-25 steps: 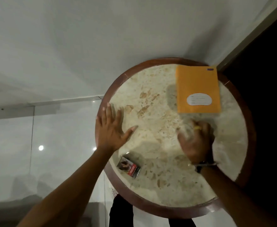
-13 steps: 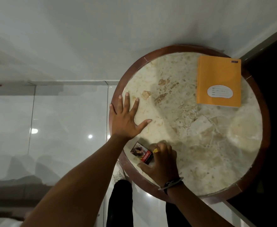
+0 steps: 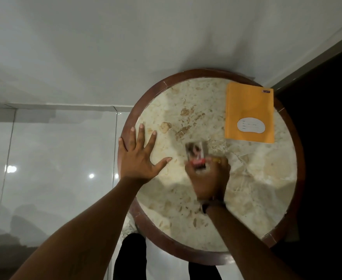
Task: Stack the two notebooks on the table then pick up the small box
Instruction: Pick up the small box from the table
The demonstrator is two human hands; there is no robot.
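Observation:
An orange notebook (image 3: 249, 113) with a white label lies flat at the far right of the round marble table (image 3: 263, 188); a second notebook under it cannot be made out. My right hand (image 3: 208, 178) holds the small box (image 3: 196, 155), blurred, with a picture and a red band, above the middle of the table. My left hand (image 3: 140, 158) rests flat with fingers spread on the table's left edge.
The table has a dark wooden rim (image 3: 133, 110). A white wall stands behind it, glossy white floor tiles (image 3: 55, 158) spread to the left, and a dark area (image 3: 327, 138) lies to the right. My legs (image 3: 131, 257) show below the table.
My right hand went from the notebook to the box at the near left edge, took hold of it, and has lifted it toward the middle. The left hand stayed flat.

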